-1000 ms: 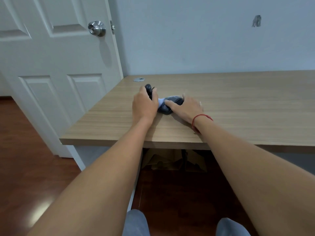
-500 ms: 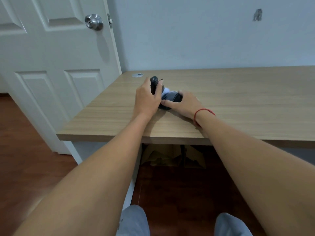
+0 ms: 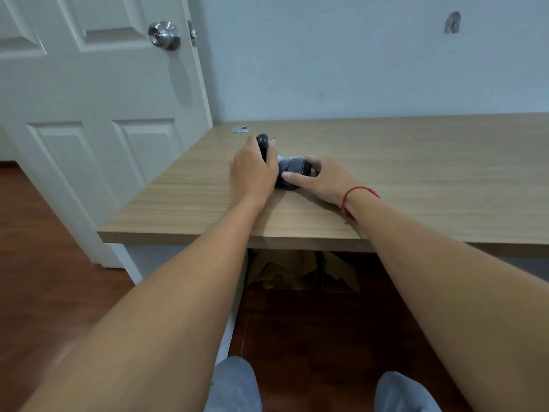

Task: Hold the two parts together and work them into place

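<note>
Wooden desk (image 3: 416, 162) up front: left hand (image 3: 252, 171) grips a dark rounded piece (image 3: 263, 142) upright, right hand (image 3: 323, 179) clasps the dark bundle (image 3: 294, 169) just beside it.

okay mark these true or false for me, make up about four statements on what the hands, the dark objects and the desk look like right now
1. The left hand grips a dark rounded object. True.
2. The right hand hangs off the wooden desk. False: it holds a dark mouse-like object on the desk.
3. A red string circles the right wrist. True.
4. The door knob is brass. False: it is silver.
</note>
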Tool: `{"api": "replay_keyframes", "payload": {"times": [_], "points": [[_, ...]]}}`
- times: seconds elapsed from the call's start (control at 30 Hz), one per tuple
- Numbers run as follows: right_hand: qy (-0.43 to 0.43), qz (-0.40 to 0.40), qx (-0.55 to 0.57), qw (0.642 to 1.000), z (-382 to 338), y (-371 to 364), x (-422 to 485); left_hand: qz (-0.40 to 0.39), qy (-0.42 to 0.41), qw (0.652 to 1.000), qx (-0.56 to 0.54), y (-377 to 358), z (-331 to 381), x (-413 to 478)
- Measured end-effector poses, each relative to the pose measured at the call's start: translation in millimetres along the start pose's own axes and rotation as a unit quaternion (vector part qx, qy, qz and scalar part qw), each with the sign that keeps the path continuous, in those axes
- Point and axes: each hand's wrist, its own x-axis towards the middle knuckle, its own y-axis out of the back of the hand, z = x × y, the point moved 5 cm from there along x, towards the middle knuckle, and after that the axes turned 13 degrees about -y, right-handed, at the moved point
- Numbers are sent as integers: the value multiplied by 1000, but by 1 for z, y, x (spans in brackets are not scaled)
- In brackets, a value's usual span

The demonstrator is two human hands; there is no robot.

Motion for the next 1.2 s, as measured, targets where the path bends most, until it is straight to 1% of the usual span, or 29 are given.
{"api": "replay_keyframes", "payload": {"times": [0.07, 0.1, 0.27, 0.37, 0.43, 0.5, 0.57, 0.63, 0.7, 0.77, 0.83, 0.87, 0.93, 1.03, 1.07, 1.17, 1.2], "points": [[-1, -5, 3, 1000, 3, -1, 2, 16, -22, 998, -62, 3, 6, 0], [-1, -5, 1, 1000, 2, -1, 2, 17, -19, 996, -80, 4, 7, -1], [-4, 22, -20, 1000, -3, -5, -1, 16, 78, 996, -38, 2, -11, -1], [-14, 48, -35, 998, -4, -8, -3, 24, 105, 993, -50, 3, -14, 0], [-21, 54, -51, 997, -4, -8, -4, 39, 94, 992, -81, 4, -12, 1], [-19, 57, -59, 996, -5, -6, -5, 35, 68, 992, -104, 3, -6, 1], [-14, 50, -67, 996, -6, -6, -5, 0, 51, 996, -76, -1, -6, 0], [-7, 47, -70, 996, -6, -7, -5, -32, 41, 998, -18, -5, -9, 0], [-7, 50, -69, 996, -6, -7, -5, -30, 11, 1000, -1, -6, -5, -1], [-6, 46, -72, 996, -6, -7, -6, -11, -37, 999, -31, -4, 3, 0], [-4, 41, -81, 996, -6, -10, -7, 2, -65, 995, -73, -1, 9, 0], [-2, 42, -85, 996, -6, -10, -7, 4, -67, 994, -86, 0, 11, 0], [-6, 44, -81, 996, -7, -8, -7, -2, -45, 995, -89, 0, 7, 0], [-10, 53, -76, 996, -4, -8, -7, -24, 11, 999, -33, -2, -5, -1], [-10, 53, -77, 996, -4, -8, -6, -20, 16, 999, -25, -2, -6, -1], [-20, 49, -74, 996, -3, -7, -5, 19, -28, 997, -75, 2, 4, 0], [-17, 48, -75, 996, -2, -7, -5, 21, -44, 995, -88, 3, 8, 0]]}}
